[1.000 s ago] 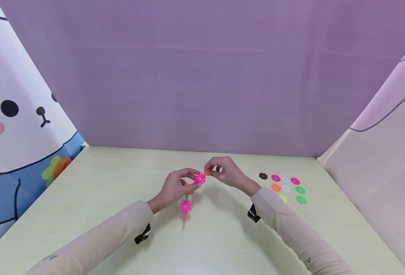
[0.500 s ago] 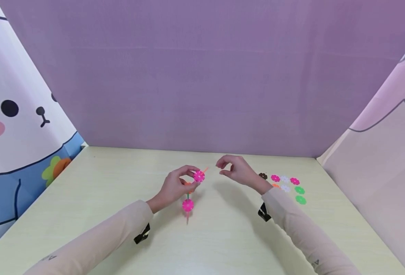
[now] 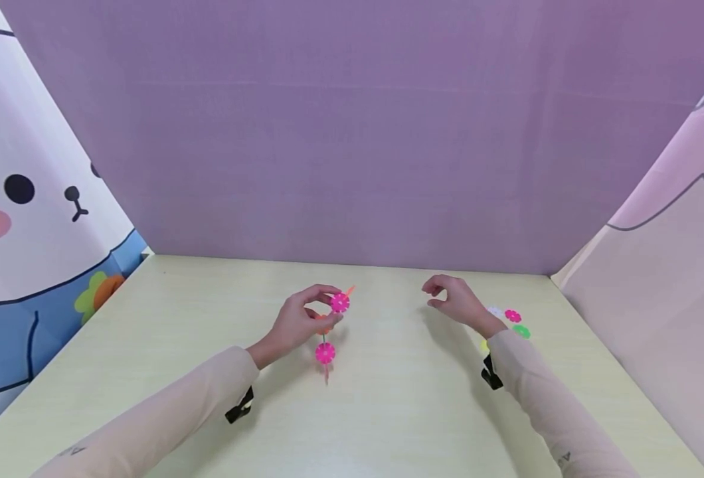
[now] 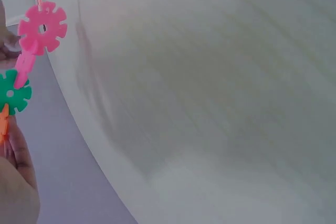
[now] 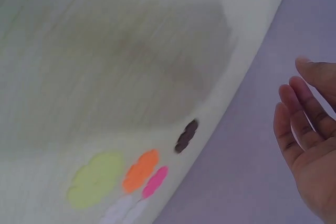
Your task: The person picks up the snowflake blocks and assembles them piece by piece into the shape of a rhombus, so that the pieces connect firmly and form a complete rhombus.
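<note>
My left hand (image 3: 295,325) pinches a chain of interlocked notched plastic flower discs (image 3: 325,353) above the table. A pink disc (image 3: 340,303) stands at its top by the fingertips, with an orange disc edge-on above it. Below the fingers hang orange, green and pink discs. In the left wrist view a pink disc (image 4: 54,38) and a green disc (image 4: 19,97) show clearly; an orange disc (image 4: 4,124) is partly cut off. My right hand (image 3: 459,302) hovers with loosely bent fingers and holds nothing, apart from the chain and near the loose discs.
Loose flower discs lie on the right of the table (image 3: 388,398), partly hidden by the right arm: pink (image 3: 513,316), green (image 3: 521,331), and in the right wrist view yellow (image 5: 94,181), orange (image 5: 140,171) and dark brown (image 5: 186,136). A purple cloth (image 3: 352,133) stands behind.
My right hand has let go of the orange disc at the chain's top and moved right towards the loose discs. The left hand has shifted slightly left and keeps hold of the chain.
</note>
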Demonstrator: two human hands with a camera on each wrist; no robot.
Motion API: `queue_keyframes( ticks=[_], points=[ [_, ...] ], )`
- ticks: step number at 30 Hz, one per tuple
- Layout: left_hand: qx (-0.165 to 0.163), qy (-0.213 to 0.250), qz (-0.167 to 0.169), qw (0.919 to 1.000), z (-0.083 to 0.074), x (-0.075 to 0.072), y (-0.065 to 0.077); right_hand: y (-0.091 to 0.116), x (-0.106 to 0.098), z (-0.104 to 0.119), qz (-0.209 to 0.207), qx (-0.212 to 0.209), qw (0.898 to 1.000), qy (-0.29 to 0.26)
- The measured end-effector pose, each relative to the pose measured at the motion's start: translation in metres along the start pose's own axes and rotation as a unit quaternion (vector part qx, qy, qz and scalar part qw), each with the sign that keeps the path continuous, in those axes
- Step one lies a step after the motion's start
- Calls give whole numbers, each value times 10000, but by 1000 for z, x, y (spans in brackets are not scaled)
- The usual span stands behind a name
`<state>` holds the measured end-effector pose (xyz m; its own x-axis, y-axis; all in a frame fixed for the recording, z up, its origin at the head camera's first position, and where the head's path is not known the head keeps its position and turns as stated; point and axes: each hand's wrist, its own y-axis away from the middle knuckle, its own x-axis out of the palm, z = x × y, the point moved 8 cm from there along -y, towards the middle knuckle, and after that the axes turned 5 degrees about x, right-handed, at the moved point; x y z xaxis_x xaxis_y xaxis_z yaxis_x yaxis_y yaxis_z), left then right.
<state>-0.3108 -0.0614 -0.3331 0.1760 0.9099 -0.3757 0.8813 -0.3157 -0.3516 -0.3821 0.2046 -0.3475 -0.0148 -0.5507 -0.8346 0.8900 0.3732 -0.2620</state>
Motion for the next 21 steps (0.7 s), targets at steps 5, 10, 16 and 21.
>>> queue_keyframes(
  ticks=[5, 10, 16, 21],
  points=[
    [47, 108, -15, 9999, 1, -5, 0, 5, -2, -27, 16, 265, 9996, 82],
    [64, 120, -85, 9999, 18, -8, -3, 9, -5, -46, 45, 592, 9981, 171],
    [103, 118, -108, 9998, 31, -11, -4, 14, -7, -61, 234, 1005, 9942, 307],
    [138, 176, -151, 9996, 32, -12, -4, 16, -3, -75, 486, 1347, 9886, 459]
  ],
)
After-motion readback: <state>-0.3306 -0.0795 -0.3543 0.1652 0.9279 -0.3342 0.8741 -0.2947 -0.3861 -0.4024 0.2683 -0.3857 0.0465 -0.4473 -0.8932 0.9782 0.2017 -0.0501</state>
